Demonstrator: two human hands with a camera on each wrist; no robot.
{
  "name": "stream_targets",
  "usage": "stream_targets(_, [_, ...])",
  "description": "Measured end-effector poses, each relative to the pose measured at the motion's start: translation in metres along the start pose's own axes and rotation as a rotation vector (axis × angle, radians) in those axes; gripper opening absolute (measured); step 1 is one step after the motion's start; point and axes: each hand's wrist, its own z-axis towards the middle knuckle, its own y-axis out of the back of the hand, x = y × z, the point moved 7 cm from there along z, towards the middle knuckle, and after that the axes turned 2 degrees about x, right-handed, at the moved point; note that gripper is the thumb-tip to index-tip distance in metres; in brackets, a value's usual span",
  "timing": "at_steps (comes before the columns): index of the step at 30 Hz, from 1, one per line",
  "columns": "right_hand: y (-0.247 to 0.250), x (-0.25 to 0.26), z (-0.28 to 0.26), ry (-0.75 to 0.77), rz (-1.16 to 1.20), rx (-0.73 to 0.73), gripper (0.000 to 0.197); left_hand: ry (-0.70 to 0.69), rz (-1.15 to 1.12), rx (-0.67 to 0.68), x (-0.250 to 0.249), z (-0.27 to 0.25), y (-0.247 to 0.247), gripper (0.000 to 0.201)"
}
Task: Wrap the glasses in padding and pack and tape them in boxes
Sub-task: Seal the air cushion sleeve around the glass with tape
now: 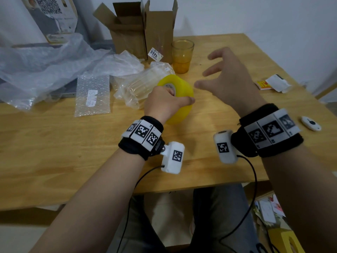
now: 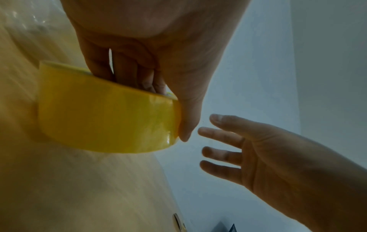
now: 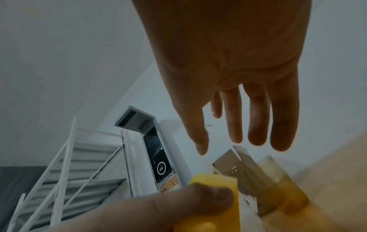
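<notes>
My left hand (image 1: 167, 101) grips a yellow tape roll (image 1: 182, 92), fingers in its core and thumb on the outer face; the left wrist view shows the same tape roll (image 2: 103, 119) held just above the table. My right hand (image 1: 226, 79) hovers open with spread fingers right of the roll, holding nothing. An amber glass (image 1: 182, 55) stands upright behind the roll, unwrapped. A bundle of air-column padding (image 1: 140, 88) lies left of the roll; what it holds is unclear. Two open cardboard boxes (image 1: 144, 31) stand at the table's far side.
Bubble wrap sheet (image 1: 93, 95) and loose plastic film (image 1: 47, 61) cover the table's left. A white paper wrapper (image 1: 277, 83) and a small white remote (image 1: 311, 123) lie at the right. The table's front edge (image 1: 182, 189) is close to my lap.
</notes>
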Motion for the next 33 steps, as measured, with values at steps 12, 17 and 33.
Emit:
stream_targets(12, [-0.035, -0.007, 0.010, 0.039, 0.030, -0.010, 0.048, -0.070, 0.034, 0.034, -0.005, -0.003, 0.001, 0.056])
stream_targets(17, [-0.035, 0.000, 0.013, 0.059, -0.044, -0.027, 0.043, -0.216, 0.191, 0.254, 0.004, -0.015, -0.009, 0.033])
stream_targets(33, [-0.022, 0.039, 0.001, 0.170, -0.218, -0.040, 0.035, -0.249, 0.397, 0.176, -0.019, -0.017, -0.006, 0.053])
